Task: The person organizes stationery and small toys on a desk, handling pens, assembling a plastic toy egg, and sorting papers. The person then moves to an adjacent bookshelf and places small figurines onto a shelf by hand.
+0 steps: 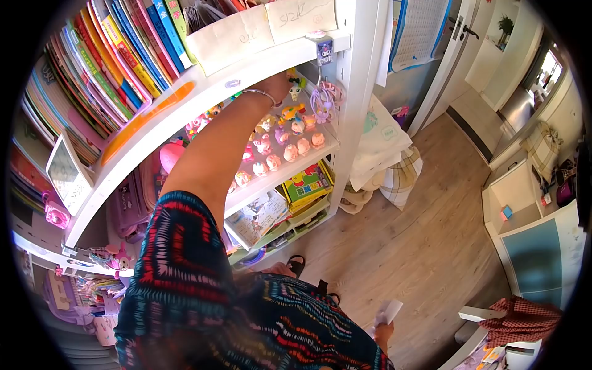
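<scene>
My left hand (279, 87), with a bracelet at its wrist, reaches deep into a white shelf (320, 151) among small toy figures. Its fingers are mostly hidden at the back, so their grip cannot be made out. Close beside it stand a green and yellow figure (295, 91) and an orange and yellow figure (291, 113). Several small pink figures (273, 162) line the shelf's front. At the lower right, my right hand (383, 332) hangs low, closed on a thin white item (390, 312) like paper or a wipe.
Books (117, 55) fill the shelf above, near a white framed item (69, 172). A purple charm (322, 102) hangs at the shelf's right edge. Books and papers (259, 216) lie below. Bags (401, 176) stand beside the unit, and a low cabinet (533, 246) is at right.
</scene>
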{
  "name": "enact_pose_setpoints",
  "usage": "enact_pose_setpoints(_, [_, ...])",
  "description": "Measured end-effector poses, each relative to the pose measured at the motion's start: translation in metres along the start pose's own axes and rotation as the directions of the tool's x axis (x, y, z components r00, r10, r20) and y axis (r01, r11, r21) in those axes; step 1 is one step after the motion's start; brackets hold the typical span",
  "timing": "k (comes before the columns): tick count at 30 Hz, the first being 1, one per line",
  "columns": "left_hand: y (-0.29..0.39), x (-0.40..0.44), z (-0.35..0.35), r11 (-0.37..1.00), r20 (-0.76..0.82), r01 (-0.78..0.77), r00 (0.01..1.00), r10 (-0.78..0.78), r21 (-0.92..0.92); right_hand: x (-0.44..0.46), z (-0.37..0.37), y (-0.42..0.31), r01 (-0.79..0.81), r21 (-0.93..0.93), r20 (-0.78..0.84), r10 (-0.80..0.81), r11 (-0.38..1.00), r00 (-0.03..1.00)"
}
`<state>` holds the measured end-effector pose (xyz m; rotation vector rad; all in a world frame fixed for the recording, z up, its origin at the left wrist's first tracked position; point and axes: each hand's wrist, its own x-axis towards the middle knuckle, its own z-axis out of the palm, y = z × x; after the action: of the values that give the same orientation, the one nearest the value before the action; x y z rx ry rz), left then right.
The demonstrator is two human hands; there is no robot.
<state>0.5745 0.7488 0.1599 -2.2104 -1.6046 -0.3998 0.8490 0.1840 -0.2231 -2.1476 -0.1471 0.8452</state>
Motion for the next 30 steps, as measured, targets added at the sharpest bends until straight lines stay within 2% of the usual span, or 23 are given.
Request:
enact_pose_setpoints(1, [-0.002,0.002,0.003,1.000,-0.027,-0.009,1.000,0.010,0.011,-0.004,-0.001,-0.005,-0.003,-0.009,0.001,0.003,1.000,1.000])
enact_pose_setpoints(4, [-0.005,0.002,-0.003,0.993,-0.001,0.037,0.999,-0.037,-0.114,0.002,0.002,0.006,-0.037,-0.046,-0.036,0.036,0.998,0.999])
enact_pose_setpoints(7, [-0.023,-0.002,0.007,0.935,-0.062,-0.027,0.998,0.005,-0.355,0.009,0.002,0.021,-0.005,-0.066,-0.036,0.003,0.998,0.999])
enact_pose_setpoints(8, [-0.025,-0.006,0.007,0.954,-0.062,-0.021,0.998,0.003,-0.298,0.012,0.003,0.025,0.002,-0.071,-0.031,-0.004,0.997,1.000])
enact_pose_setpoints(10, [-0.008,-0.035,-0.034,0.983,-0.066,-0.009,0.998,-0.003,-0.182,0.021,0.003,0.037,0.019,-0.079,-0.022,-0.021,0.997,1.000])
enact_pose_setpoints(13, [-0.016,-0.062,-0.040,0.986,-0.165,-0.093,0.984,0.069,-0.141,0.005,0.002,0.001,-0.003,0.053,0.003,0.003,0.999,1.000])
enact_pose_setpoints(16, [-0.044,-0.068,-0.034,0.997,-0.110,-0.028,0.994,0.020,-0.074,0.013,-0.002,0.000,0.076,-0.080,-0.007,-0.077,0.994,0.997])
enact_pose_setpoints(19, [-0.062,-0.070,-0.032,0.996,-0.090,0.031,0.995,-0.038,-0.083,0.018,-0.006,-0.003,0.084,-0.088,-0.008,-0.085,0.993,0.996])
enact_pose_setpoints(22, [-0.068,-0.074,-0.021,0.998,-0.145,-0.014,0.989,0.022,0.054,0.020,-0.004,-0.003,0.044,-0.015,-0.005,-0.044,0.999,0.999])
enact_pose_setpoints(25, [-0.060,-0.076,-0.028,0.985,0.048,0.020,0.998,-0.028,0.170,0.021,-0.004,0.002,0.101,-0.061,0.046,-0.098,0.993,0.994])
enact_pose_setpoints(28, [-0.062,-0.068,-0.018,0.978,0.142,0.077,0.984,-0.105,0.192,0.029,-0.002,0.016,0.043,0.038,0.050,-0.045,0.998,0.998])
enact_pose_setpoints(30, [-0.062,-0.064,-0.012,0.958,0.148,0.038,0.986,-0.083,0.285,0.030,-0.003,0.021,0.016,-0.001,0.014,-0.016,1.000,1.000])
